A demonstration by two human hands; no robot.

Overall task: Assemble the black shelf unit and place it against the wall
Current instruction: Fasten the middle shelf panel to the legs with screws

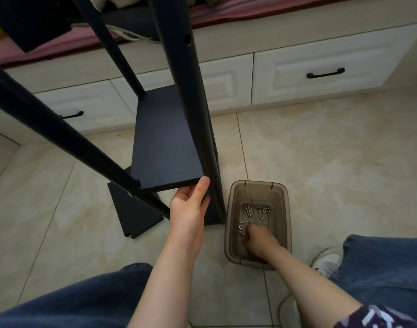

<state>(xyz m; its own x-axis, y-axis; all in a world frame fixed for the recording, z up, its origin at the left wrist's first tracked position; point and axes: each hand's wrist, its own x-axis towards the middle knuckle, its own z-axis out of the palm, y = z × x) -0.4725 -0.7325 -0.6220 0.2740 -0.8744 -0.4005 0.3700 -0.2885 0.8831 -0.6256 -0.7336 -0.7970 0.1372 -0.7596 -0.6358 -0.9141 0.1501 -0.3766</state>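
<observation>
White drawers [297,87], beige floor tiles [332,162], possibly striped mattress [238,8].

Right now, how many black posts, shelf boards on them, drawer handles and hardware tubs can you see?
Black posts: 3
Black shelf boards: 2
Drawer handles: 2
Hardware tub: 1
Total: 8

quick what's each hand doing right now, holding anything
Left hand: grips the corner of the shelf board, thumb on top.
Right hand: down in the bin among the screws; cannot tell if it holds one.
</observation>
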